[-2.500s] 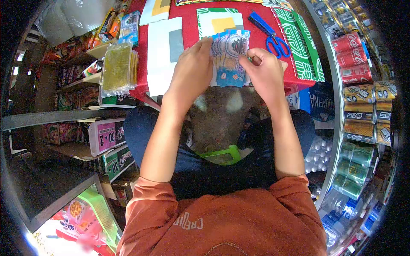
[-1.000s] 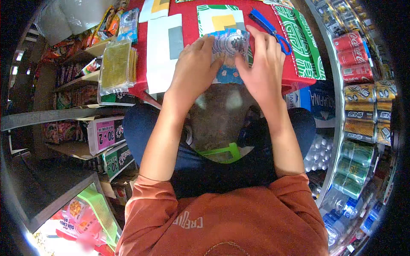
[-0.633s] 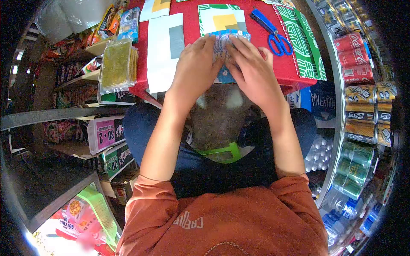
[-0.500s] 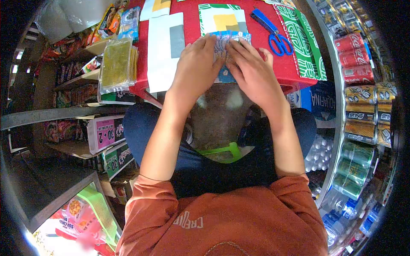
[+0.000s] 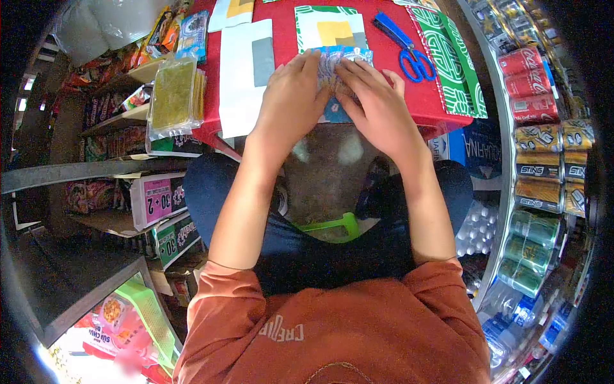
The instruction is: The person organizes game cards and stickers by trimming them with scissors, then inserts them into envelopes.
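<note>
On the red table (image 5: 419,102), a blue patterned sheet (image 5: 336,114) lies at the near edge, partly covered by both hands. My left hand (image 5: 291,89) rests flat on its left side, fingers stretched out and pointing away from me. From the right, my right hand (image 5: 377,96) presses on the same sheet with its fingers extended and its thumb angled inward. Just beyond the sheet is a green and white patterned piece with a yellow patch (image 5: 336,29). Blue-handled scissors (image 5: 417,65) lie to the right of my right hand.
A white sheet with a grey patch (image 5: 246,102) lies left of my hands. A green and white patterned strip (image 5: 464,77) runs along the table's right side. Shelves of snack packs stand left, near a clear-wrapped stack (image 5: 174,96). Drink cans (image 5: 538,137) line the right.
Both hands stay on the blue sheet with hardly any movement. The tabletop items sit slightly further left in view.
</note>
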`<state>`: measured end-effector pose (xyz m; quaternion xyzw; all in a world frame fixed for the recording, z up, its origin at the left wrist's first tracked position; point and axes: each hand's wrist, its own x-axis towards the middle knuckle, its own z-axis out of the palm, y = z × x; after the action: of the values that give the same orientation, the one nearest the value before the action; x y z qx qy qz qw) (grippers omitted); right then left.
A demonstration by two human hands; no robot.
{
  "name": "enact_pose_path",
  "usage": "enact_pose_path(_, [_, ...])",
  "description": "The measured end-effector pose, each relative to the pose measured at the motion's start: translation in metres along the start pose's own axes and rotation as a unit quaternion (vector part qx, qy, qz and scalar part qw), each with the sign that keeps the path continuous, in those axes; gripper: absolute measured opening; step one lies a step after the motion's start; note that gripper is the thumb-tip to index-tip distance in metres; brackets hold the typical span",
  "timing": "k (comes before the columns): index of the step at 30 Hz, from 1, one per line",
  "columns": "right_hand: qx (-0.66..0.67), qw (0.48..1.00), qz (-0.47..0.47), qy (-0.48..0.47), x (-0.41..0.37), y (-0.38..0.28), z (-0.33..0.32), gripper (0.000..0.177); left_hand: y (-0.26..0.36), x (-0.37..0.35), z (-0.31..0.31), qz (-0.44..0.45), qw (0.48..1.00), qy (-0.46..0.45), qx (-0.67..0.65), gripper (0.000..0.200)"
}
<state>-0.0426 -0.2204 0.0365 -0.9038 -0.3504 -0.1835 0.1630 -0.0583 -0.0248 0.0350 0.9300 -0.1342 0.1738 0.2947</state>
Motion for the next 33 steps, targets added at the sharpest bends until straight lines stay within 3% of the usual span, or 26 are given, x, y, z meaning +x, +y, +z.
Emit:
enact_pose_path(11, [0.086, 0.995, 0.012, 0.055, 0.013, -0.003, -0.017, 0.039, 0.011, 0.005, -0.022, 0.005, 0.998, 0.062, -0.018, 0.053])
enact_pose_path(18, [0.084, 0.994, 0.0, 0.076, 0.021, -0.013, -0.028, 0.035, 0.014, 0.004, -0.082, 0.032, 0.983, 0.176, 0.036, 0.056])
enact_pose_path(19, [0.088, 0.993, -0.003, 0.082, 0.021, -0.015, -0.029, 0.035, 0.013, 0.001, -0.097, -0.02, 0.985, 0.169, 0.018, 0.061])
enact_pose_path(22, [0.096, 0.99, -0.015, 0.098, 0.022, -0.02, -0.029, 0.035, 0.007, -0.011, -0.139, -0.055, 0.963, 0.235, 0.119, 0.071])
enact_pose_path(23, [0.099, 0.99, -0.02, 0.101, 0.022, -0.021, -0.028, 0.035, -0.012, -0.022, -0.143, -0.023, 0.944, 0.254, 0.212, 0.083])
enact_pose_path(26, [0.101, 0.989, -0.028, 0.102, 0.022, -0.03, -0.028, 0.035, -0.029, -0.043, -0.147, -0.075, 0.956, 0.188, 0.215, 0.097])
enact_pose_path(27, [0.098, 0.99, -0.031, 0.101, 0.023, -0.032, -0.03, 0.035, -0.032, -0.049, -0.147, -0.129, 0.957, 0.179, 0.189, 0.101])
enact_pose_path(33, [0.125, 0.987, -0.027, 0.099, 0.022, -0.039, -0.04, 0.036, -0.024, -0.055, -0.156, -0.243, 0.945, 0.127, 0.177, 0.098])
